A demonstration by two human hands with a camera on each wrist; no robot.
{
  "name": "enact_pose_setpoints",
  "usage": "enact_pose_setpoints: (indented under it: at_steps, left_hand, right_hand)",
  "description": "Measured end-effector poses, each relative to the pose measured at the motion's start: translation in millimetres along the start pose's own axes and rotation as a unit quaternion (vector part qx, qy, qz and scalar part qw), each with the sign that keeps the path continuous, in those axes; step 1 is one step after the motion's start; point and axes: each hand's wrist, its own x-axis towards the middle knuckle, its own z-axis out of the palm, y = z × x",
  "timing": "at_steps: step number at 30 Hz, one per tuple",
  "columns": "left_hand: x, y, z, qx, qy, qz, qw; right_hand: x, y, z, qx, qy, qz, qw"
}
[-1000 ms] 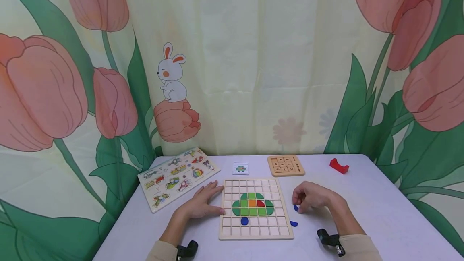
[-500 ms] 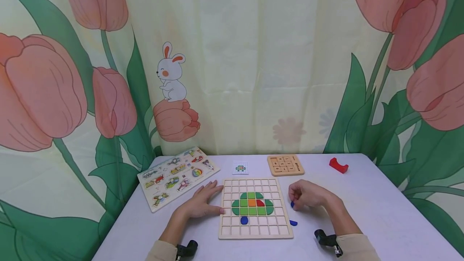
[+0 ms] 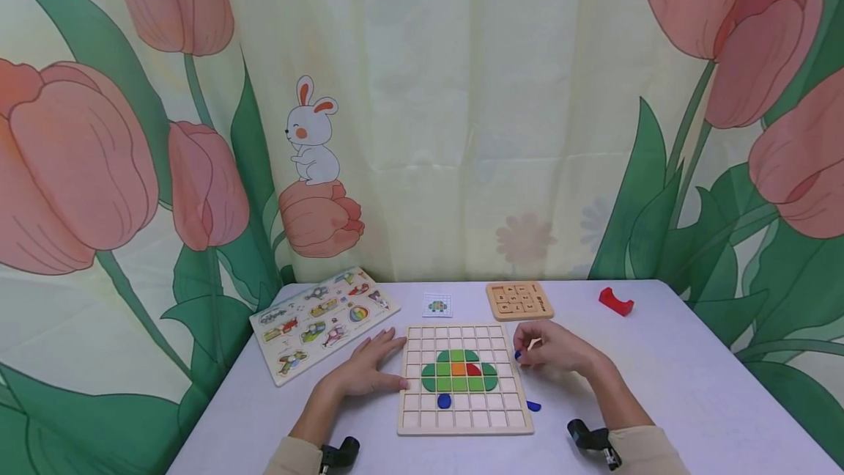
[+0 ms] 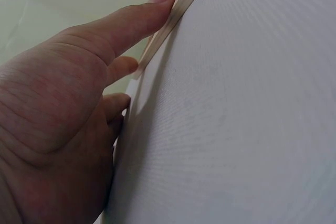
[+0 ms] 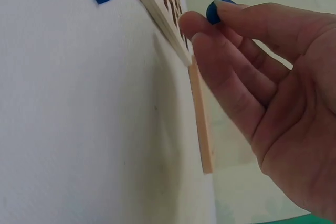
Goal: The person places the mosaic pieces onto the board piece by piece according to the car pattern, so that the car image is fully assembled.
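Observation:
A wooden grid board (image 3: 464,422) lies on the table with green, orange and red pieces (image 3: 458,371) set together near its middle. Below them a round blue shape (image 3: 445,402) sits in the grid. My left hand (image 3: 365,366) rests at the board's left edge, fingers extended; in the left wrist view the thumb touches the wooden rim. Just beyond the board's right edge, my right hand (image 3: 557,349) pinches a small blue piece with a curved edge (image 5: 212,13) between thumb and fingers, raised above the table. Another blue piece (image 3: 534,406) lies against the board's lower right side.
A small pattern card (image 3: 438,306) lies behind the board. To its right is a wooden tile puzzle (image 3: 520,300), and farther right a red bridge-shaped block (image 3: 616,302). A picture puzzle board (image 3: 323,325) lies at the left. A printed curtain (image 3: 422,130) hangs behind the table.
My right hand has lifted the blue piece off the table and carried it left and away from me, to the board's right edge. The left hand has stayed in place.

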Motion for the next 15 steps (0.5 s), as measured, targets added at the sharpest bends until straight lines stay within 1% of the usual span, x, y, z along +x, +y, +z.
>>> enact_pose_setpoints:
  at_steps: [7, 15]
  left_hand:
    - [0.5, -0.9, 0.4, -0.003, -0.002, 0.0, 1.0]
    - [-0.3, 0.3, 0.1, -0.008, -0.001, -0.006, 0.9999]
  right_hand:
    - [3.8, -8.9, 7.5, 0.005, 0.006, -0.029, 0.9996]
    - [10.4, -15.4, 17.4, 0.011, -0.02, -0.063, 0.9978]
